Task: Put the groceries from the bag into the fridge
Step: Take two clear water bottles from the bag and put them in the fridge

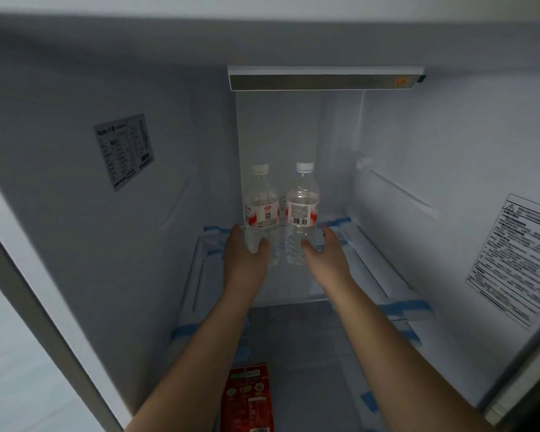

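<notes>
Two clear water bottles with white caps and red-white labels stand upright side by side on the glass shelf [296, 285] deep in the open fridge. My left hand [245, 257] wraps the lower part of the left bottle [261, 207]. My right hand [328, 254] is around the base of the right bottle [303, 204], thumb on its front and fingers past its right side. A red flat food packet [248, 397] lies on a lower shelf, between my forearms. The bag is out of view.
The fridge's back panel has a light bar [325, 79] on top. A label sticker [123, 151] is on the left wall and a warning sheet [518, 260] on the right wall. Blue tape strips [409, 307] hold the shelf edges.
</notes>
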The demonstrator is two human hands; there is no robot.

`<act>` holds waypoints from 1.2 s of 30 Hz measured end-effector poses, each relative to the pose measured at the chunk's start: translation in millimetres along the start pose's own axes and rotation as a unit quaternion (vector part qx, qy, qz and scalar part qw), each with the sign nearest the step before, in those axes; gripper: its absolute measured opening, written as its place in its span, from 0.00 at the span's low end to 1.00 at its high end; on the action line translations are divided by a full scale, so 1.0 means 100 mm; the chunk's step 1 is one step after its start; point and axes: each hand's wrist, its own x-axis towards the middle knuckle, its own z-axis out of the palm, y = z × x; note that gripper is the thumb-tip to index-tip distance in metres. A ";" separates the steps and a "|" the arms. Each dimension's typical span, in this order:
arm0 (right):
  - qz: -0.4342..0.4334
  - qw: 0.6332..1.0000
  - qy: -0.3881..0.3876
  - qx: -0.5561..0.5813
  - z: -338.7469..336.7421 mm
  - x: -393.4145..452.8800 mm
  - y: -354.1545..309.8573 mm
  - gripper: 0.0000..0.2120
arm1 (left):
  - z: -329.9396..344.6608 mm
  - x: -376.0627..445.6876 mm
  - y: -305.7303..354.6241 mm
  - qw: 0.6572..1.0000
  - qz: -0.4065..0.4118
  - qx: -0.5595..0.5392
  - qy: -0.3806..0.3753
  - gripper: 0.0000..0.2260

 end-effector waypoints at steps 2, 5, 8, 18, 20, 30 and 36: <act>-0.012 0.999 -0.006 -0.030 -0.05 -0.13 -0.04 0.22 | -0.08 -0.13 -0.02 0.999 0.022 0.025 -0.004 0.21; -0.035 0.996 -0.018 -0.075 -0.08 -0.33 -0.11 0.21 | -0.23 -0.36 -0.07 0.993 0.048 0.104 -0.022 0.24; -0.058 0.988 -0.020 -0.143 -0.06 -0.53 -0.08 0.21 | -0.37 -0.56 -0.25 0.964 0.144 0.222 -0.018 0.26; -0.083 0.946 -0.023 -0.314 0.00 -1.52 0.03 0.31 | -0.83 -1.01 -0.52 0.916 0.232 0.309 -0.108 0.28; -0.082 0.941 -0.025 -0.326 -0.02 -1.74 0.05 0.30 | -0.86 -1.13 -0.55 0.918 0.235 0.292 -0.126 0.28; -0.052 0.898 0.029 -0.435 -0.41 -2.69 0.09 0.28 | -0.94 -1.81 -0.36 0.865 0.304 0.346 -0.199 0.27; -0.031 0.882 0.043 -0.469 -0.70 -3.25 0.01 0.27 | -0.98 -2.32 -0.22 0.835 0.350 0.366 -0.215 0.28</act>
